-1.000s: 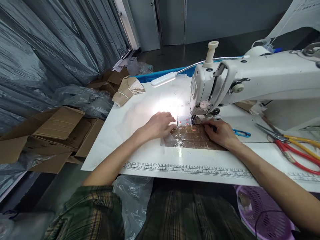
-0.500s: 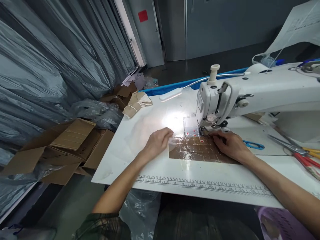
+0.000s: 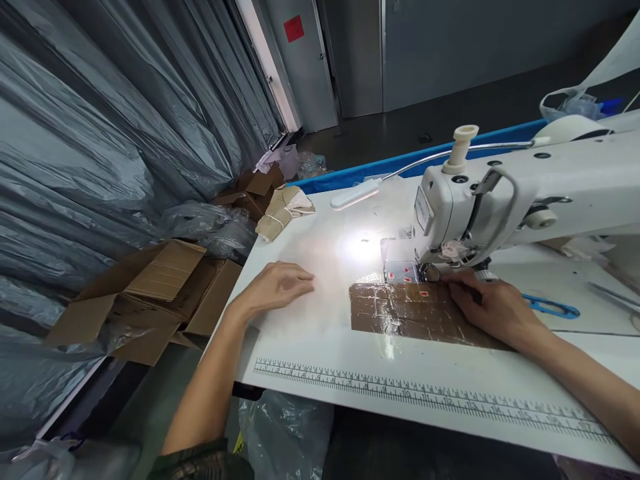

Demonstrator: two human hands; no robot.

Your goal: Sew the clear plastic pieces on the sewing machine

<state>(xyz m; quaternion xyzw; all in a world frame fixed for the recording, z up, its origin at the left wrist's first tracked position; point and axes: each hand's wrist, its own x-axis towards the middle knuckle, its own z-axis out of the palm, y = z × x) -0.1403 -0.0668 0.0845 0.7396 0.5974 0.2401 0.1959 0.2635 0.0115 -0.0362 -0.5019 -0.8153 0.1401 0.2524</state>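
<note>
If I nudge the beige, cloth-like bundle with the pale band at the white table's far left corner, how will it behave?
The beige bundle is probably soft, given its creased folds. The pale band around it should help hold it together. Looking flattish, it would likelier slide than roll, perhaps off the nearby table edge.

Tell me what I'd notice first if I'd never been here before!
Probably the big white sewing machine on the right, with the right hand close to its needle area. Next might be the bright glow on the white table, just below the slim white lamp, with the left hand to the left of it. Then your eye may jump to the shiny silvery curtain filling the left side.
</note>
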